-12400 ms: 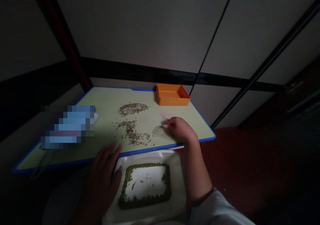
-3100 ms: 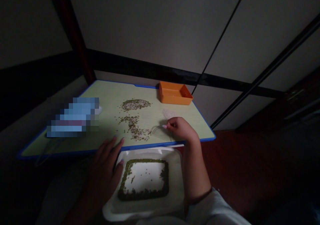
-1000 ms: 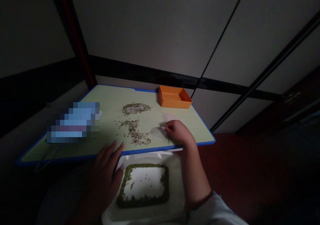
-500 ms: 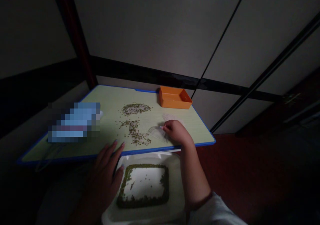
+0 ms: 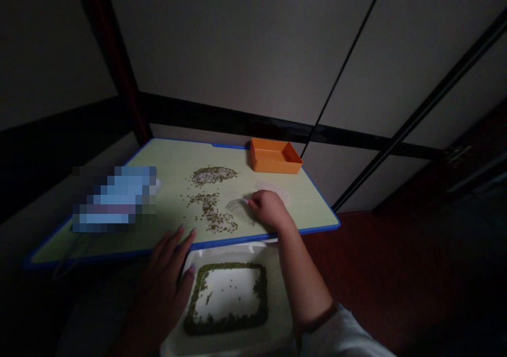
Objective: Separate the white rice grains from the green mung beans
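Note:
My right hand is closed on the edge of a clear, curved see-through piece, whose kind I cannot make out, low over the table. Left of that piece lies a scattered patch of green beans mixed with pale grains. A denser mixed pile lies farther back. Behind my right hand is a thin spread of pale grains. My left hand is open, fingers spread, at the table's front edge beside a white basin, with green beans gathered around its floor's rim.
An orange open box stands at the back right of the pale table, which has a blue edge. A blurred-out blue object sits at the left. Light wall panels rise behind, and a red floor shows at the right.
My right hand has moved a little to the left with the clear piece, closer to the front patch of beans. My left hand has stayed nearly still.

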Demonstrator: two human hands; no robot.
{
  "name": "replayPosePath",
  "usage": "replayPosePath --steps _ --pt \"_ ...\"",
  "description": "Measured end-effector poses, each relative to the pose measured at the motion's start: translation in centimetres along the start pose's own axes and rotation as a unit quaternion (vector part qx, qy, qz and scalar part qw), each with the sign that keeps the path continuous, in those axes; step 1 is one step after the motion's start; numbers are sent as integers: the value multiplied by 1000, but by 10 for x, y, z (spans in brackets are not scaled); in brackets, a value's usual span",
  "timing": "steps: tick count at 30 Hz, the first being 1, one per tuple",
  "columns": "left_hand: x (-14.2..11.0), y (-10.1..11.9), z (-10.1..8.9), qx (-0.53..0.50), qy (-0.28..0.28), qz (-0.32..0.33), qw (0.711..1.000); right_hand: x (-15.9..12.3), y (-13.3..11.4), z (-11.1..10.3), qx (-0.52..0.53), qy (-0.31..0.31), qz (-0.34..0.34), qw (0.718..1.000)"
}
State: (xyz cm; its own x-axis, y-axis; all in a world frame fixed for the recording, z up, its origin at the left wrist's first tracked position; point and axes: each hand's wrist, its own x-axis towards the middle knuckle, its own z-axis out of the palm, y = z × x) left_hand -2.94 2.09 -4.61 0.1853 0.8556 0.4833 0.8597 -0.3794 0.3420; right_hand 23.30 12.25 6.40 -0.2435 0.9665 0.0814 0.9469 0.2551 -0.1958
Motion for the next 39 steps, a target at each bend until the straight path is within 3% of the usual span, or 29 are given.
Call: replayPosePath --steps 11,28,32,36,39 --pt "-1 -8 3 3 -8 17 1000 11 -24 0 -49 -2 28 998" --pt "0 -21 6 13 8 49 999 -5 28 -12 -31 50 199 978" --pt "1 -21 5 15 13 51 999 -6 23 -11 0 65 157 985" --pt "2 -19 4 17 1 56 998 -7 18 -11 10 26 80 996" --pt "1 -19 4 20 -3 54 998 -7 22 -12 -14 20 108 994"
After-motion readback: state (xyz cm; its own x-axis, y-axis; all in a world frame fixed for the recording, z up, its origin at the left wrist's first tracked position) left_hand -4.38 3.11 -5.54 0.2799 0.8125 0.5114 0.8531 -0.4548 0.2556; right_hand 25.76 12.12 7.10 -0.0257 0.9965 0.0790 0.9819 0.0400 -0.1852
